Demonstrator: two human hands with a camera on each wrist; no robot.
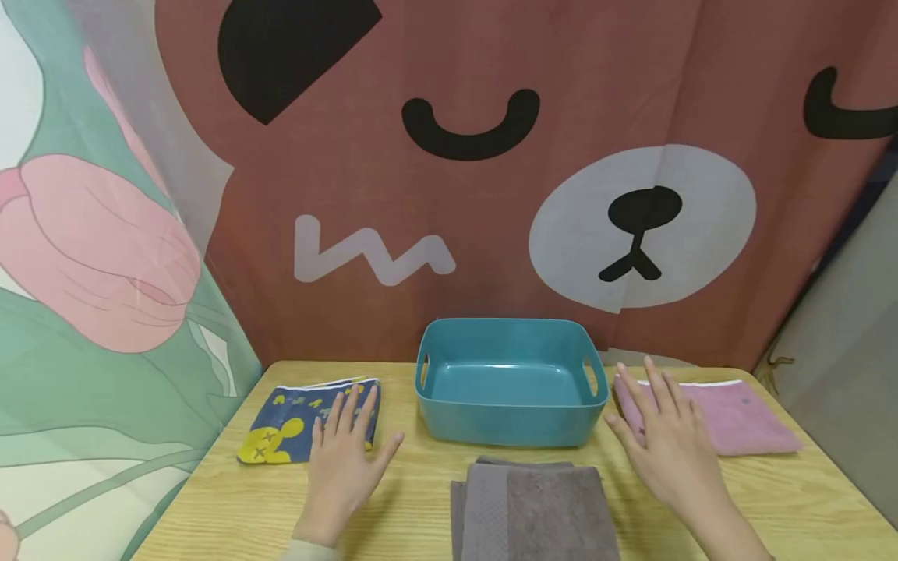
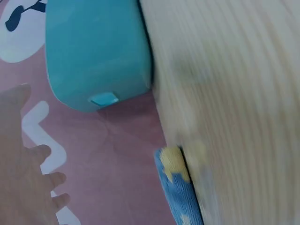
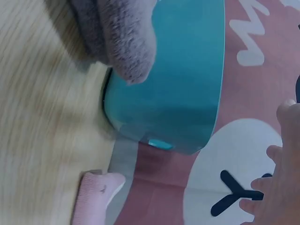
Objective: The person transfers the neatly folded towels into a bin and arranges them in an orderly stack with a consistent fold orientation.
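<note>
Tabletop | left hand: splayed, midair | right hand: splayed, midair

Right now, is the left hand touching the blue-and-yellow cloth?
Apart: the left wrist view shows a clear strip of backdrop between the left hand's fingers and the blue-and-yellow cloth.

A yellow-patterned blue towel is lying folded at left, a pink towel at right; a grey towel is resting folded between, nearer.
</note>
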